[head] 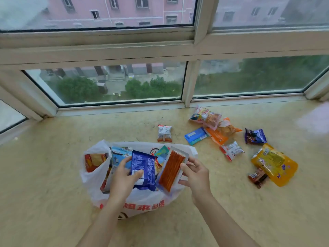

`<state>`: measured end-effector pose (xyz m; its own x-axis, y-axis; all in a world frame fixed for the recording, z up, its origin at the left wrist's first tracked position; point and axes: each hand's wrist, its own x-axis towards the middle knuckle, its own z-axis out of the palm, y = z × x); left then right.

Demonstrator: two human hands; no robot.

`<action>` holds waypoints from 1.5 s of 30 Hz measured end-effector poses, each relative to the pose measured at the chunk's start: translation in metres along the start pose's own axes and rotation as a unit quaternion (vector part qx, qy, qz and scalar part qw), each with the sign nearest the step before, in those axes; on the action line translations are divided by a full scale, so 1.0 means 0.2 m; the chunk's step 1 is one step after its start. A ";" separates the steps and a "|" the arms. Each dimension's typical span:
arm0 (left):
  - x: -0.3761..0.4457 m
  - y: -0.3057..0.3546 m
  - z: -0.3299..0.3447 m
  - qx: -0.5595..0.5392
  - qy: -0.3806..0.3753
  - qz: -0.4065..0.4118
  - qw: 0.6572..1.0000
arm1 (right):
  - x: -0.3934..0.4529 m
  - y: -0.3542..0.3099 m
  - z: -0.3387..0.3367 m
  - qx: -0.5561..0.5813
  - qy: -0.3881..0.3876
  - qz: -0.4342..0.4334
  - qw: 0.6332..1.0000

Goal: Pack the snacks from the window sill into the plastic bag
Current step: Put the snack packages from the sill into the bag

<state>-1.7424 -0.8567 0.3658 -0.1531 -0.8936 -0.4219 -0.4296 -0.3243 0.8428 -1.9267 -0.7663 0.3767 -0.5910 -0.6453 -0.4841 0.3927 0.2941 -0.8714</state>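
- Left hand (pixel 124 177) grips blue snack packet (pixel 143 169) over white plastic bag (pixel 142 202).
- Right hand (pixel 195 173) pinches orange stick-snack pack (pixel 171 171), at packet's 3 o'clock.

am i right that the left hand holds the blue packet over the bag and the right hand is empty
Not quite. In the head view the left hand does hold the blue packet over the bag, but the right hand grips a packet of orange-red sticks.
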 end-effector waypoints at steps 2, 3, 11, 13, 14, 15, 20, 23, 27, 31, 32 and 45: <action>0.07 -0.03 0.00 0.023 0.000 0.006 1.000 | 0.08 0.04 0.09 -0.036 -0.001 -0.001 0.999; 0.10 -0.05 0.00 0.031 -0.003 0.010 0.999 | 0.12 0.07 0.13 -0.059 0.004 -0.003 0.998; 0.26 -0.12 0.07 0.259 0.040 0.150 0.953 | 0.33 0.20 0.19 -0.220 0.009 0.009 0.975; 0.30 -0.14 0.09 0.404 0.033 0.236 0.883 | 0.32 0.24 0.16 -0.358 -0.024 -0.048 0.932; 0.30 -0.16 0.10 0.445 0.000 0.270 0.854 | 0.31 0.26 0.15 -0.413 -0.043 -0.071 0.907; 0.30 -0.17 0.10 0.486 -0.035 0.291 0.824 | 0.30 0.28 0.15 -0.461 -0.064 -0.084 0.881; 0.33 -0.25 0.19 0.581 -0.100 0.278 0.759 | 0.26 0.35 0.14 -0.621 -0.156 -0.123 0.758; 0.34 -0.26 0.26 0.618 -0.095 0.268 0.733 | 0.26 0.38 0.11 -0.653 -0.164 -0.155 0.723; 0.30 -0.20 0.32 0.633 -0.104 0.248 0.726 | 0.24 0.37 0.04 -0.645 -0.150 -0.195 0.724; 0.25 -0.14 0.37 0.594 -0.044 0.304 0.743 | 0.18 0.34 -0.07 -0.618 -0.132 -0.274 0.725; 0.23 -0.13 0.38 0.579 -0.032 0.321 0.749 | 0.18 0.34 -0.10 -0.611 -0.128 -0.291 0.725; -0.15 0.10 0.89 0.434 -0.070 0.432 0.787 | 0.05 0.25 -0.86 -0.632 -0.004 -0.317 0.708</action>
<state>-1.9056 -0.7812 0.3356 -0.7927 -0.6015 0.0995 -0.5483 0.7747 0.3149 -2.0343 -0.6364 0.3146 -0.3597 -0.9325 0.0317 -0.8957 0.3356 -0.2918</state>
